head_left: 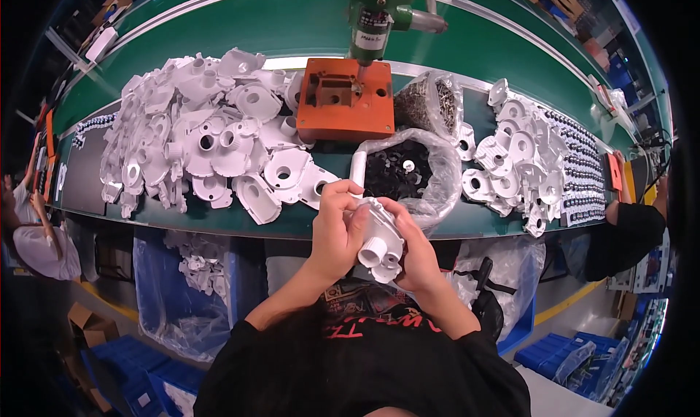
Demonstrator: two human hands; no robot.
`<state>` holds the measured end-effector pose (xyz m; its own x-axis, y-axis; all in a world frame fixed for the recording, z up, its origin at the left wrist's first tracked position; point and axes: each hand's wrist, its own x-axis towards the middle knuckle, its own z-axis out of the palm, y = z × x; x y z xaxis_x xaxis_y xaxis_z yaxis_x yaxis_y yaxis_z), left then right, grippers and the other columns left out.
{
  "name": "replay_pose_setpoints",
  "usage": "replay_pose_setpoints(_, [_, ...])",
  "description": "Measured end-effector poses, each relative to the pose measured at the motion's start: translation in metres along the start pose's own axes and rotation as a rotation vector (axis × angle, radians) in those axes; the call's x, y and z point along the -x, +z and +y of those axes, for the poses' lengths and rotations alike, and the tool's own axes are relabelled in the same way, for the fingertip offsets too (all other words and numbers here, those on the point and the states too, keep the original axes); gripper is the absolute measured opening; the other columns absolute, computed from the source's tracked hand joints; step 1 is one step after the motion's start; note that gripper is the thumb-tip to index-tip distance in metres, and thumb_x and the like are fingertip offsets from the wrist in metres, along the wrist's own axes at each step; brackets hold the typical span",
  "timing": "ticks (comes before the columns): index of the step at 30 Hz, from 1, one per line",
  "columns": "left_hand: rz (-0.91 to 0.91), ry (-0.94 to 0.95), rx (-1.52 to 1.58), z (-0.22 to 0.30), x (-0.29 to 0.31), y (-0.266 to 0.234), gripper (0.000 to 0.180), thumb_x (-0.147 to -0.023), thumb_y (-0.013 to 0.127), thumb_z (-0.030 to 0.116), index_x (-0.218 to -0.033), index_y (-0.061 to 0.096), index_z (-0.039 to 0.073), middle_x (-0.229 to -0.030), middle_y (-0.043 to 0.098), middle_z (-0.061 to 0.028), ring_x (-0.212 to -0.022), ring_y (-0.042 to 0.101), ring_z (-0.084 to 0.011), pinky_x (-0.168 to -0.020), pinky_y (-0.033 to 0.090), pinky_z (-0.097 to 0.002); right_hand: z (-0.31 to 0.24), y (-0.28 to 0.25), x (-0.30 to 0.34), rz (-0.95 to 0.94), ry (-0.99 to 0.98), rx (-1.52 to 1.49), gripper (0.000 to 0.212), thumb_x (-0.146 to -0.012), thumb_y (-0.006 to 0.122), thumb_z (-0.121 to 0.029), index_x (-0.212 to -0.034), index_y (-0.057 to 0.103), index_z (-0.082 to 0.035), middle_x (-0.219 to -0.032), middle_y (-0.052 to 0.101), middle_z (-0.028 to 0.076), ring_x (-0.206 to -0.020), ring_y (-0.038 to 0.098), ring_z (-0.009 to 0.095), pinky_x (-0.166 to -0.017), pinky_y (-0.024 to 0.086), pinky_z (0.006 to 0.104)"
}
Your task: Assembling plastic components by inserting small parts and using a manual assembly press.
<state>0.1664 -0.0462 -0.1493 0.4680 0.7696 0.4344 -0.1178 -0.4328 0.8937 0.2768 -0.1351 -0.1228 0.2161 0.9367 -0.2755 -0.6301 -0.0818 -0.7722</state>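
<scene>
Both my hands hold one white moulded plastic housing (385, 233) in front of my chest, at the near edge of the bench. My left hand (335, 235) grips its left side, thumb on top. My right hand (415, 251) is wrapped round its right side, with most of those fingers hidden behind it. A short round tube on the housing points toward me. Just beyond my hands is a clear plastic bag (446, 175) of small black parts (394, 176). Beside it, a white tube-like piece (358, 170) stands at the bag's left edge.
A large heap of white housings (211, 125) covers the bench's left; a smaller pile (510, 151) lies right. Ahead, a green press (370, 30) stands over an orange fixture block (343, 118), beside a bag of metal screws (430, 105). Blue bins (153, 286) flank me below; other people work both sides.
</scene>
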Motion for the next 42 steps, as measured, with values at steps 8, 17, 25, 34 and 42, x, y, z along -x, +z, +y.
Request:
replay_pose_setpoints(8, [-0.097,0.118,-0.188,0.005,-0.011,0.0,0.034,-0.088,0.06,0.012,-0.114,0.043,-0.001,-0.114,0.054,-0.0209,-0.102,0.056,-0.0303,-0.089,0.044,-0.0378,0.005,0.008,-0.001,0.179,0.063,-0.172,0.039,-0.098,0.035,-0.028,-0.129,0.043,-0.005,-0.12,0.054,0.01,-0.104,0.057,0.02,-0.087,0.048,0.0337])
replay_pose_setpoints(17, [-0.442,0.378,-0.491,0.027,-0.019,-0.028,0.045,-0.066,0.076,0.026,-0.107,0.062,0.014,-0.134,0.044,-0.015,-0.124,0.039,-0.0361,-0.099,0.031,-0.0473,-0.017,-0.001,-0.006,0.17,-0.023,-0.292,0.037,-0.098,0.039,-0.025,-0.128,0.045,-0.005,-0.117,0.057,0.011,-0.103,0.059,0.021,-0.087,0.049,0.0345])
replay_pose_setpoints(25, [-0.456,0.596,-0.444,0.019,-0.029,-0.032,0.049,-0.065,0.074,0.022,-0.109,0.056,0.009,-0.132,0.049,-0.0129,-0.125,0.044,-0.0313,-0.101,0.03,-0.0471,-0.026,-0.006,-0.007,0.072,0.01,-0.035,0.036,-0.097,0.04,-0.02,-0.126,0.047,0.001,-0.116,0.058,0.011,-0.102,0.058,0.017,-0.087,0.048,0.0311])
replay_pose_setpoints(34, [-0.489,0.425,-0.355,0.012,-0.031,-0.027,0.059,-0.067,0.077,0.021,-0.117,0.051,0.006,-0.131,0.05,-0.0177,-0.125,0.045,-0.0357,-0.103,0.03,-0.0521,-0.038,-0.012,-0.006,-0.073,0.141,-0.07,0.04,-0.095,0.045,-0.017,-0.13,0.044,0.003,-0.116,0.058,0.012,-0.098,0.061,0.018,-0.083,0.051,0.0319])
replay_pose_setpoints(42, [-0.552,0.713,-0.593,0.036,-0.058,-0.044,0.028,-0.075,0.067,0.015,-0.099,0.053,0.007,-0.117,0.058,-0.0174,-0.112,0.056,-0.0318,-0.101,0.037,-0.0496,-0.06,-0.011,-0.026,-0.101,0.09,0.022,0.033,-0.094,0.045,-0.017,-0.118,0.054,0.004,-0.11,0.061,0.012,-0.097,0.061,0.016,-0.083,0.051,0.0299])
